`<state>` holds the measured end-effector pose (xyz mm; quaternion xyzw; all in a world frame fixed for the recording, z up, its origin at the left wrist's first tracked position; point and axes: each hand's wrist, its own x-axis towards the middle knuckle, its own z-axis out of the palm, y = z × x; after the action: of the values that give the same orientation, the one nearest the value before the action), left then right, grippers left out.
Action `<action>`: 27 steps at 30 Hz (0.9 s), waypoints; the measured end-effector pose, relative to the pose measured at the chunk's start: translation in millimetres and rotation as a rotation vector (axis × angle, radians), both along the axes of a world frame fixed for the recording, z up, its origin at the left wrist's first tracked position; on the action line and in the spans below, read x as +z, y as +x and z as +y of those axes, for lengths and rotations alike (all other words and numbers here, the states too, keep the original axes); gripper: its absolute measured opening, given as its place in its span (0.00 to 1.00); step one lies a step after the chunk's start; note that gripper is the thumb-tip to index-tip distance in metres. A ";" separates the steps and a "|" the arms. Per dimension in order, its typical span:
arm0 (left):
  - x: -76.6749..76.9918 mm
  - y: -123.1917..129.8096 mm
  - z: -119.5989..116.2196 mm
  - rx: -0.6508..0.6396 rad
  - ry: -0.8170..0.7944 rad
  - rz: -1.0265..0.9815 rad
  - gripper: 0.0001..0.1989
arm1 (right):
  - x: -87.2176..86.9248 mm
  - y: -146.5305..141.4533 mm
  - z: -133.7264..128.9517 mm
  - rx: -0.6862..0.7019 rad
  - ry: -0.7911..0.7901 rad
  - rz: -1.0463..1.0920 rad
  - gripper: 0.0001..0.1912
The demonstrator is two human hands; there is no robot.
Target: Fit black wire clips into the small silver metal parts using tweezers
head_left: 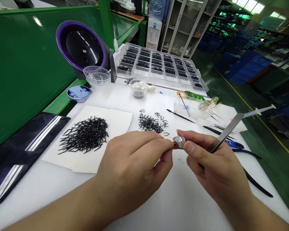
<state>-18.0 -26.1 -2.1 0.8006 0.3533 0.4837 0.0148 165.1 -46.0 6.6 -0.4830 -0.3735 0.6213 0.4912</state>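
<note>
Both hands are raised just above the centre of the white foam worktop (183,202), their fingertips meeting over a small clear component (179,141) with a silvery sheen (its exact form is hidden by the fingers). The left hand (132,168) is closed, its thumb and forefinger pinching the component from the left. The right hand (214,168) pinches it from the right in the same manner, and its thumb and forefinger press in close against it. Flat steel tweezers (227,133) lie along the right hand, their broad end angled up and away toward the right. Small dark specks (180,159) lie on the foam directly below the component. Just beyond the left hand, a loose pile of black bent wire pieces (150,123) sits on the worktop, and a larger pile (84,134) rests on a white paper sheet (118,122) toward the left edge. A clear compartment tray (156,62), filled with black pieces, stands along the far edge, with a glass bowl (138,88) just before it. A clear acrylic box (190,109) sits to the far right of centre. A syringe (257,112) lies past the tweezers' broad end, and black-handled pliers (255,179) lie near the right edge. A dark tablet (21,157) lies at the left edge.
</note>
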 end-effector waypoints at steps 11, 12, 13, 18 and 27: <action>3.1 0.3 1.3 0.023 0.008 0.039 0.04 | -0.5 -2.5 -2.0 -0.030 0.081 -0.052 0.07; 3.6 -0.6 1.1 0.015 0.007 0.050 0.04 | -0.6 -2.6 -1.7 -0.036 0.088 -0.061 0.07; 4.0 -1.4 1.1 0.007 0.001 0.063 0.04 | -0.7 -2.7 -1.5 -0.041 0.091 -0.071 0.07; 2.8 -2.3 2.1 -0.008 -0.027 0.106 0.04 | -1.5 -2.7 -2.5 -0.038 0.091 -0.111 0.07; -0.2 -3.1 0.1 -0.007 -0.032 0.109 0.04 | -4.1 -3.2 -2.9 -0.031 0.125 -0.138 0.06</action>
<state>-21.1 -26.1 -2.3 0.8268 0.3584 0.4335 0.0098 161.8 -48.9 2.5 -0.4988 -0.4370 0.5542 0.5031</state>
